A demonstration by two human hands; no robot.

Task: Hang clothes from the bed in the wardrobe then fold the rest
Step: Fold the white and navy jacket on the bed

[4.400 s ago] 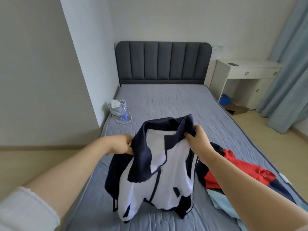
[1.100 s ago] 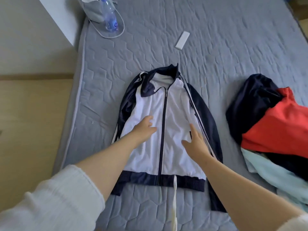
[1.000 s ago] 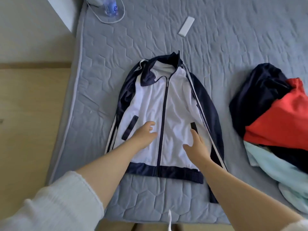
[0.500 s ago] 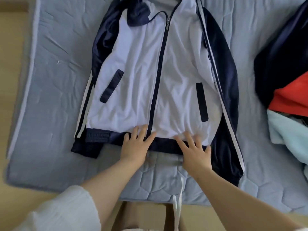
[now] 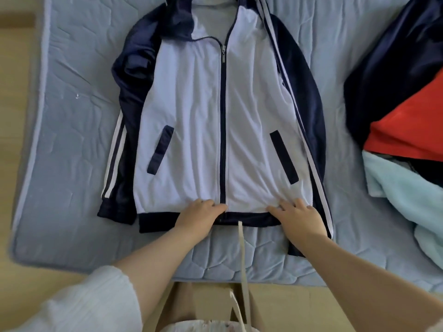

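Pressing the hem of the zipped white-and-navy jacket (image 5: 191,111), left hand (image 5: 200,215) and right hand (image 5: 298,216) lie with fingers straight, gripping nothing; the jacket is spread front-up on the bed (image 5: 72,97), beside a clothes pile (image 5: 407,130)

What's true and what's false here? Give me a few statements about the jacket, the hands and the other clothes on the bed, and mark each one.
The white and navy zip-up track jacket lies front up on the grey quilted mattress. True.
Its zip is fully undone. False: it is closed almost to the collar.
The left hand and right hand both rest at its bottom hem. True.
A red garment lies left of the jacket. False: the red garment lies to its right.
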